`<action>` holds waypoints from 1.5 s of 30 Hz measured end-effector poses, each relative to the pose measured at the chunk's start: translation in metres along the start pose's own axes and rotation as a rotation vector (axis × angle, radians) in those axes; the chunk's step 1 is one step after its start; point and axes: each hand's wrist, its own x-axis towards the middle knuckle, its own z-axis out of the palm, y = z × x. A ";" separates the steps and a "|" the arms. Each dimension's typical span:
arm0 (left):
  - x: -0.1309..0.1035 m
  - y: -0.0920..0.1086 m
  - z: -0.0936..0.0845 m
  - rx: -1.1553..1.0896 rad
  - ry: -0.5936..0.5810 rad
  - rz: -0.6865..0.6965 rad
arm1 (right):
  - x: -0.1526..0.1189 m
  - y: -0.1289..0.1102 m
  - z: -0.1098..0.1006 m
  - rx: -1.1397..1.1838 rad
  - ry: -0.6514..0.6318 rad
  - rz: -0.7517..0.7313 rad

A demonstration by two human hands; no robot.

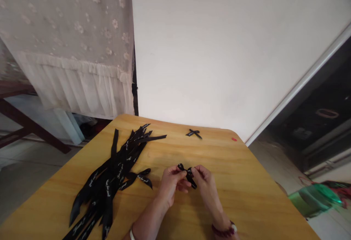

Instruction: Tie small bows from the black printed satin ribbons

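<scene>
Between my two hands, just above the table, is a small black ribbon bow (189, 172) with white lettering. My left hand (173, 181) pinches its left side between thumb and finger. From the other side, my right hand (203, 181) pinches the right loop. One ribbon tail hangs down between the hands. To the left lies a pile of black printed ribbon strips (117, 174), with a looped ribbon piece (142, 177) at its right edge, nearest my left hand. A finished-looking black bow (194, 133) rests near the table's far edge.
The wooden table (236, 196) stands against a white panel (219, 49). A small red piece (234, 139) lies at its far right corner. A lace curtain (90, 42) hangs at the back left. On the floor at right is a green translucent container (315, 199).
</scene>
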 end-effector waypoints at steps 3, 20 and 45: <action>0.000 0.001 0.001 0.023 -0.015 0.014 | 0.001 0.002 0.000 -0.037 -0.003 -0.012; 0.000 0.000 0.000 0.029 -0.019 0.030 | -0.002 -0.005 0.001 0.062 -0.093 0.053; 0.000 0.001 0.001 -0.033 0.023 0.023 | -0.001 -0.002 0.001 -0.036 -0.048 -0.017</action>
